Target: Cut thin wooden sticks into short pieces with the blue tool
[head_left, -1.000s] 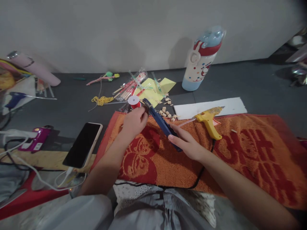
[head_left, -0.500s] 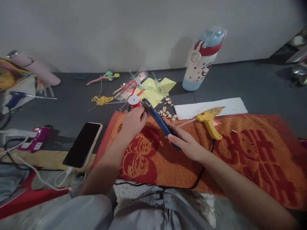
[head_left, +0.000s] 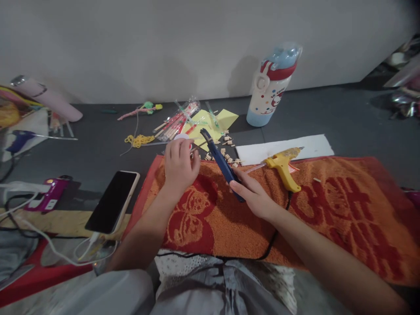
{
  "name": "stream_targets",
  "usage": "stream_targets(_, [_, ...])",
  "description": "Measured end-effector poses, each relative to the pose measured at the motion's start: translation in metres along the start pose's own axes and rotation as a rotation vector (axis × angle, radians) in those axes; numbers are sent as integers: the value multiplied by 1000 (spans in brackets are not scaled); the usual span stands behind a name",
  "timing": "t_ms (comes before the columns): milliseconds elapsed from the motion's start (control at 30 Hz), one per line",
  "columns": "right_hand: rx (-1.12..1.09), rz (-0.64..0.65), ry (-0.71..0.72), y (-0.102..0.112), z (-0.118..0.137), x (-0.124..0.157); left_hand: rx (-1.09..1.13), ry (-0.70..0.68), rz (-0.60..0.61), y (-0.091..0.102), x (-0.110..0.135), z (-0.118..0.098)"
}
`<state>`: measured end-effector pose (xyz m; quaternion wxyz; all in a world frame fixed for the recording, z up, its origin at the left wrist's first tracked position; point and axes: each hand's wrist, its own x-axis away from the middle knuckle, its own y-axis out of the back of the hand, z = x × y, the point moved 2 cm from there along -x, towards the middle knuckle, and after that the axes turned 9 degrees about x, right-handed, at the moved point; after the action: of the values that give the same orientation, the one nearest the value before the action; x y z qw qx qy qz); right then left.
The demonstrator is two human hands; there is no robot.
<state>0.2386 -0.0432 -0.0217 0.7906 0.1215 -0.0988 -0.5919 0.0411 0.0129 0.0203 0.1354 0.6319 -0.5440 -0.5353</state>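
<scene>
My right hand grips the blue handles of a pair of pliers, whose jaws point up and left. A thin wooden stick sits at the jaws. My left hand is curled around the stick's near end, right beside a red spool with a white top that it partly hides. Both hands hover over the upper left part of an orange and red towel. Several small cut wooden pieces lie just beyond the pliers.
A yellow glue gun lies on the towel by white paper. A spotted water bottle stands by the wall. Yellow paper, bagged sticks and yellow yarn lie behind. A phone and cables sit left.
The pliers have tilted more upright and shifted slightly away. My left hand has moved up over the red spool, covering most of it. The view has dipped slightly.
</scene>
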Motion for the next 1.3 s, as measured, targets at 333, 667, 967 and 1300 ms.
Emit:
stream_targets(333, [-71,-21,108,-6,1,-1,741,284,444,-23,24,-32])
stream_targets(667, [16,17,158,-9,-3,0,1328,518,431,-46,35,-37])
stream_targets(967, [64,37,179,-9,0,0,1277,529,366,-43,37,-38])
stream_targets(1300, [62,25,146,-10,2,-1,1237,554,330,-41,37,-40])
